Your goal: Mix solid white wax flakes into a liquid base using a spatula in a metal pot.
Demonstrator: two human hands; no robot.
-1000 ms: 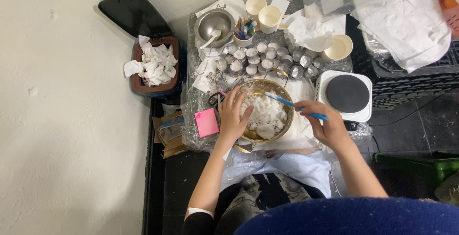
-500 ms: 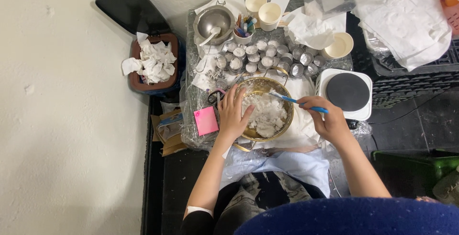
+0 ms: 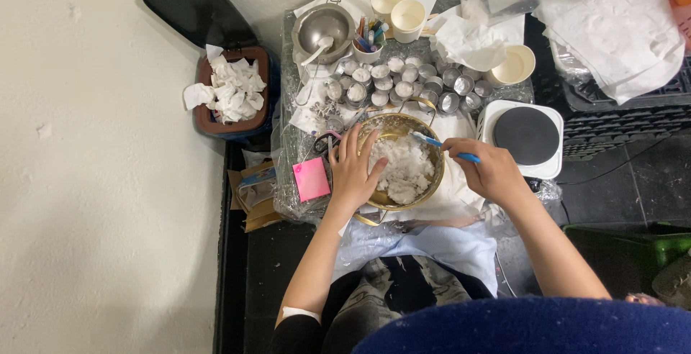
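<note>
Over the cluttered table, the left hand lies spread on the round brass bowl (steadying its white wax flakes) while the right hand pinches a blue-handled tool, tip dipped inside.

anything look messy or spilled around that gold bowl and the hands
Nothing has clearly spilled from the gold bowl, but the table is cluttered: crumpled white paper lies among the small metal cups, and the bin beside the table is heaped with used tissues.
</note>
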